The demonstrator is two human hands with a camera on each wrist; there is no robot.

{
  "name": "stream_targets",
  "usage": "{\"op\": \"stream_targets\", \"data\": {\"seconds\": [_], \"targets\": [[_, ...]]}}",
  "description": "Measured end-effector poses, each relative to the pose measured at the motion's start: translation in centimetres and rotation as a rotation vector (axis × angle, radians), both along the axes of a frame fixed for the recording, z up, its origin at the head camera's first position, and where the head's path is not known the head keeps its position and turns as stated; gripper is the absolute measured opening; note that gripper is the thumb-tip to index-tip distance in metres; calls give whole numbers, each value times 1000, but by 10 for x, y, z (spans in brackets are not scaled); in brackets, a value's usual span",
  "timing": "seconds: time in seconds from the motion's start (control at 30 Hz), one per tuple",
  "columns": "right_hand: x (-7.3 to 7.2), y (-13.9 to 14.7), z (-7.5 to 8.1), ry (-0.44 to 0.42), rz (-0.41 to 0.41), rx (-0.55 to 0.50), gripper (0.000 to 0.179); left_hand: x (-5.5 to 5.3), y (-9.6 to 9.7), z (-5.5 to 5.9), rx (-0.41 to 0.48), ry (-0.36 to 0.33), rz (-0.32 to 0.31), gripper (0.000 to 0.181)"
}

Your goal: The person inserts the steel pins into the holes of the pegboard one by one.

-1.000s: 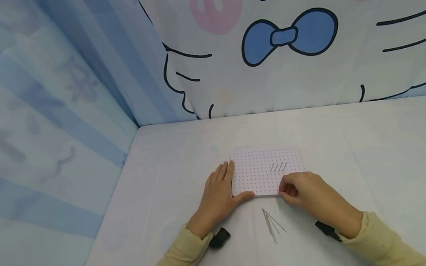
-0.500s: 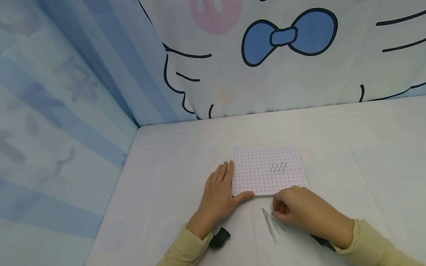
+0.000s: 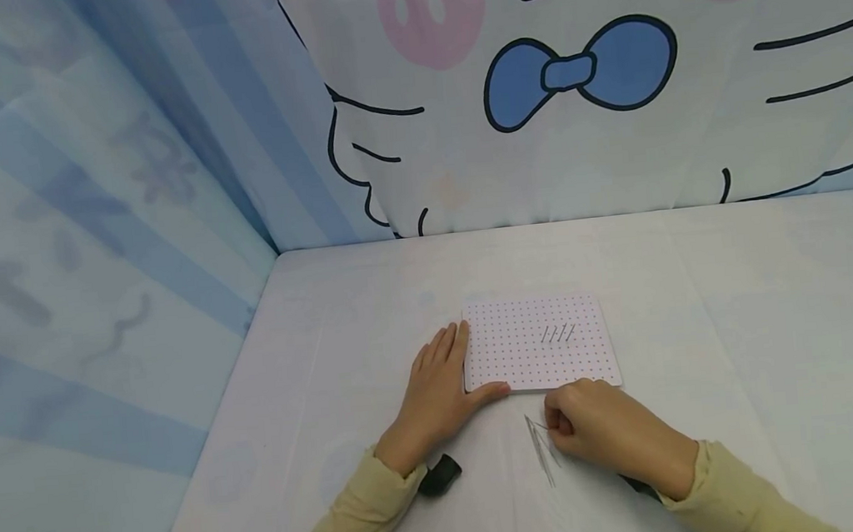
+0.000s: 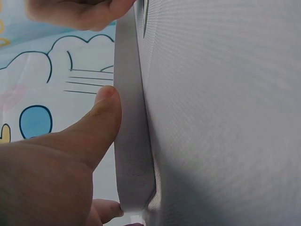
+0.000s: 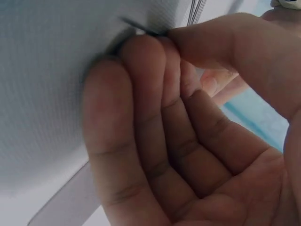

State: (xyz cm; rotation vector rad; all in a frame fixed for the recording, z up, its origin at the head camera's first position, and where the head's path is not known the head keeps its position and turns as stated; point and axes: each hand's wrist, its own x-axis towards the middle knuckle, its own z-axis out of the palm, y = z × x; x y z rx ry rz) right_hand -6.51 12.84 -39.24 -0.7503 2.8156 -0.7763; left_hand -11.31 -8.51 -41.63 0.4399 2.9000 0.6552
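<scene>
A white board with rows of small holes lies on the table, several thin metal pins slanting up from its right half. My left hand rests at its near left corner, fingers straight along the left side. In the left wrist view the thumb presses the board's front edge. Just in front of the board, my right hand pinches a thin metal pin between thumb and fingertips, close over the cloth. Several loose pins lie fanned out beside those fingertips.
A pale cloth covers the table. Behind it hangs a printed curtain, and another blue curtain borders the left side. Black wrist-worn devices sit under both wrists near the cuffs.
My right hand has moved from the board's near right edge down toward the loose pins and now pinches one, its fingers curled. The left hand and board have stayed put.
</scene>
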Motion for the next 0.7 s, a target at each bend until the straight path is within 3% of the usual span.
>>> {"op": "stream_targets", "data": {"seconds": [0.4,0.7], "targets": [[2,-2,-5,37,-3,32,26,0,0,0,-2,-4,1,103],[6,-6,-11,220,14,142,33,0,0,0,-8,-4,-2,103]]}}
